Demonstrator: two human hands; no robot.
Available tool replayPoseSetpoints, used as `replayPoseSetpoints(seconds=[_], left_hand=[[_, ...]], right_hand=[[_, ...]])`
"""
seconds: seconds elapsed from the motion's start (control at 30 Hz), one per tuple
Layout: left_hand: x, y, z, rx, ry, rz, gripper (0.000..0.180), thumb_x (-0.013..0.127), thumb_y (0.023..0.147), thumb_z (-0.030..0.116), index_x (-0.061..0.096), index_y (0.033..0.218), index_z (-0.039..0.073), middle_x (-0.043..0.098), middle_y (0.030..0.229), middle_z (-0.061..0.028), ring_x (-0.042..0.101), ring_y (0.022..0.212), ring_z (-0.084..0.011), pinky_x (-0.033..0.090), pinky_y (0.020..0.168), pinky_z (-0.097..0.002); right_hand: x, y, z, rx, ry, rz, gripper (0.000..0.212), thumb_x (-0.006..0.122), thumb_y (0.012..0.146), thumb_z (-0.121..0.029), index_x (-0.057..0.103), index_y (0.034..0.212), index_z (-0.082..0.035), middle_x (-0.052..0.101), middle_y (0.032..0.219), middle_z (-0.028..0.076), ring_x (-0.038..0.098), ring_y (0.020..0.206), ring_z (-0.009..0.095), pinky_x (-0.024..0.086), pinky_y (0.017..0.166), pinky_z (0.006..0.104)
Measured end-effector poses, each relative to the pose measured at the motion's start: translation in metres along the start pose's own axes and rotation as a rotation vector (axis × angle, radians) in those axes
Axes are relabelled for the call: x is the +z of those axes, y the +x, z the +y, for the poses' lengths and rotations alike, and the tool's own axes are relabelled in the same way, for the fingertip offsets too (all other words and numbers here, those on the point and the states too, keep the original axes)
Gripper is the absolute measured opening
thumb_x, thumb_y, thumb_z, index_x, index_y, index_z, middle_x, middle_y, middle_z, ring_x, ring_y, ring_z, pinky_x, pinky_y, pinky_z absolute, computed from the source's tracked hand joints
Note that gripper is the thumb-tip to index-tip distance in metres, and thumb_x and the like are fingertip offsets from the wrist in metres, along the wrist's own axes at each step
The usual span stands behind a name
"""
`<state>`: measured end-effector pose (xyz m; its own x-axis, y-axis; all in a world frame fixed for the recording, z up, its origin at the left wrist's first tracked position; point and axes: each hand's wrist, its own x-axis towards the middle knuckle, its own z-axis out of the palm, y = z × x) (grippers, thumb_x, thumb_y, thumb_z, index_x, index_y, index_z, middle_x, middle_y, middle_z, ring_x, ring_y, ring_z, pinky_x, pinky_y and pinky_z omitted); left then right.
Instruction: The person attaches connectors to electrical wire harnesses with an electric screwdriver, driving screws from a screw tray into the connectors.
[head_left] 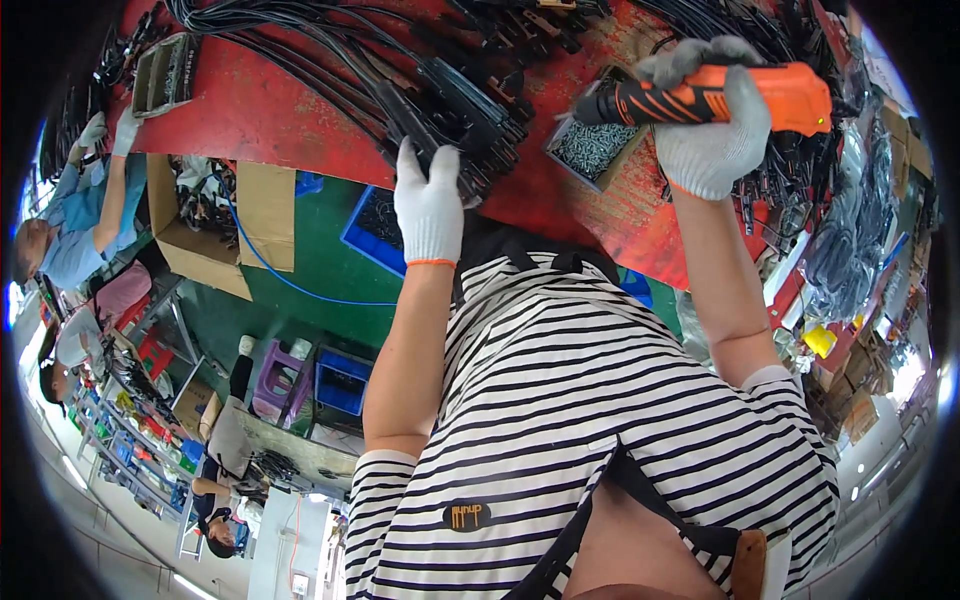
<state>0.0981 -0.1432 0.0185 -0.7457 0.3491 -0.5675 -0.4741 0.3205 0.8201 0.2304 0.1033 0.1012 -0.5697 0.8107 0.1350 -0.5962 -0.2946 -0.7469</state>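
My right hand [722, 150], in a white knit glove, is wrapped round an orange and black cordless screwdriver [775, 97]. The tool lies nearly level, its dark nose pointing left over a small tray of silver screws [592, 150]. At the table's near edge my gloved left hand [430, 212] reaches up to a pile of black cabled parts [455, 105]. Two of its fingers show stretched and spread against the nearest parts; the others are hard to make out. Thick black cables [300, 50] run from this pile to the upper left.
The red worktop [250, 100] has worn patches. More black cables and parts crowd its right side, beside bagged cables [850, 240]. Below the edge stand a blue bin [375, 225] and an open cardboard box [200, 255]. A co-worker [80, 220] sits at the left near another screw tray [165, 75].
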Motion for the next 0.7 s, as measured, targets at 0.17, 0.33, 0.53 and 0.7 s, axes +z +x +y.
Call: replayPoseSetpoints(seconds=[0.17,0.33,0.53,0.7], left_hand=[[-0.002,-0.011,0.004,0.151,0.923,-0.009,0.087,0.061,0.092,0.052,0.038,0.155,-0.004,0.070,0.102,-0.0368,0.071,0.093,-0.0514,0.056,0.084,-0.0524],[0.001,-0.018,0.022,0.133,1.243,-0.038,0.071,0.059,0.095,0.054,0.053,0.147,0.006,0.073,0.096,-0.0303,0.072,0.090,-0.0461,0.057,0.078,-0.0517],[0.019,0.006,0.053,0.553,1.063,0.090,0.044,0.070,0.092,0.041,0.072,0.121,0.009,0.072,0.099,-0.0162,0.073,0.089,-0.0340,0.057,0.080,-0.0429],[0.074,0.069,0.072,0.754,1.195,-0.052,0.038,0.066,0.092,0.039,0.075,0.116,0.010,0.073,0.109,-0.0163,0.072,0.099,-0.0334,0.056,0.089,-0.0452]], right_hand=[[-0.025,-0.032,-0.018,0.008,-0.065,0.204,0.025,0.052,0.099,-0.019,0.053,0.120,-0.005,0.066,0.095,0.016,0.064,0.080,0.026,0.057,0.083,0.0534],[-0.054,-0.047,-0.033,-0.033,-0.091,0.274,0.026,0.054,0.097,-0.018,0.055,0.119,-0.005,0.067,0.096,0.015,0.067,0.081,0.026,0.057,0.083,0.0520],[-0.065,-0.053,-0.038,-0.056,-0.136,0.352,0.025,0.056,0.095,-0.013,0.056,0.117,-0.003,0.068,0.094,0.015,0.067,0.078,0.025,0.058,0.079,0.0488],[-0.048,-0.040,-0.035,0.296,-0.497,0.277,0.021,0.060,0.094,-0.012,0.066,0.109,0.001,0.068,0.086,0.009,0.065,0.068,0.016,0.056,0.067,0.0330]])
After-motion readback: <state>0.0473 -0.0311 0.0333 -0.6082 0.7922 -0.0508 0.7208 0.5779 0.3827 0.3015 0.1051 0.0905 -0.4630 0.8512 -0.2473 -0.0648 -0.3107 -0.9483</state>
